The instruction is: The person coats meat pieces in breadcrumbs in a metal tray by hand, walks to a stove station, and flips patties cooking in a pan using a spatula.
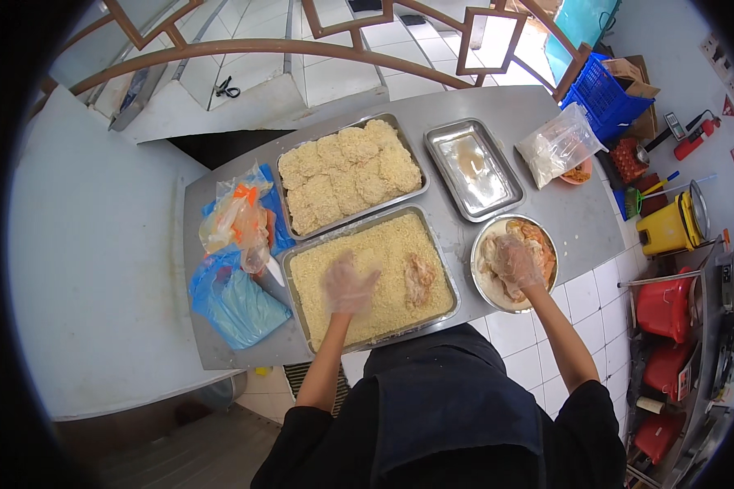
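Observation:
My left hand (347, 284), in a clear plastic glove, lies spread on the pale crumbs in a metal tray (376, 215). A piece of raw meat (419, 280) rests on the crumbs at the tray's right. My right hand (516, 263), gloved alike, reaches into a round metal bowl (475, 275) of raw meat pieces (535, 241) and whitish batter (484, 247); whether its fingers grip a piece is unclear. Behind the crumb tray, a second metal tray (426, 177) holds rows of crumb-coated pieces (348, 171).
A shallow metal tray (492, 177) with a little liquid stands behind the bowl. At the back right, a plastic bag of white powder (559, 143) leans over a pink bowl (578, 174). Plastic bags (238, 299) and a white handle (275, 271) lie left. A brown railing (269, 46) runs behind.

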A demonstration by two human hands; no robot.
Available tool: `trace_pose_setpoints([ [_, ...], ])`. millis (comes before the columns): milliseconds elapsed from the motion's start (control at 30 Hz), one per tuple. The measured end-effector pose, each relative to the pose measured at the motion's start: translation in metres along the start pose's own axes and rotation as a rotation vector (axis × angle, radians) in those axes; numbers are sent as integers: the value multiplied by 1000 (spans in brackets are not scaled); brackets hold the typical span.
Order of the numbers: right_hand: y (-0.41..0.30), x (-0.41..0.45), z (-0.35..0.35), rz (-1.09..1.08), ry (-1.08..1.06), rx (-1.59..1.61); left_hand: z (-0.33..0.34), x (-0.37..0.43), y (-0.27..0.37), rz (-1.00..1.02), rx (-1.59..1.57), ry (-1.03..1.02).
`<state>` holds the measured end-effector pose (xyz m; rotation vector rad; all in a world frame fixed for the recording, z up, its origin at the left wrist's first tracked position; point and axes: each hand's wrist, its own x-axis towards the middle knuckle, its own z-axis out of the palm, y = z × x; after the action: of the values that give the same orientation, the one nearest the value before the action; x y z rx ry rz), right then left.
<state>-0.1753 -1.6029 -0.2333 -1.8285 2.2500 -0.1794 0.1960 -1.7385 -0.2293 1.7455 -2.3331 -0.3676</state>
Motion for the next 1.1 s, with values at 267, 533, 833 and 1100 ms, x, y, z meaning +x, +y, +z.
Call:
trace_pose_setpoints([
  [267,-49,-5,-40,166,50,324,-4,33,-12,-14,-80,-425],
  [533,-18,-8,-18,90,-14,106,-6,21,-10,209,-97,-315],
  [833,39,-41,-76,192,-42,425,-12,13,-19,117,-574,-225],
  [1100,11,-31,-34,231,264,188,-2,36,-23,-122,-630,-376],
])
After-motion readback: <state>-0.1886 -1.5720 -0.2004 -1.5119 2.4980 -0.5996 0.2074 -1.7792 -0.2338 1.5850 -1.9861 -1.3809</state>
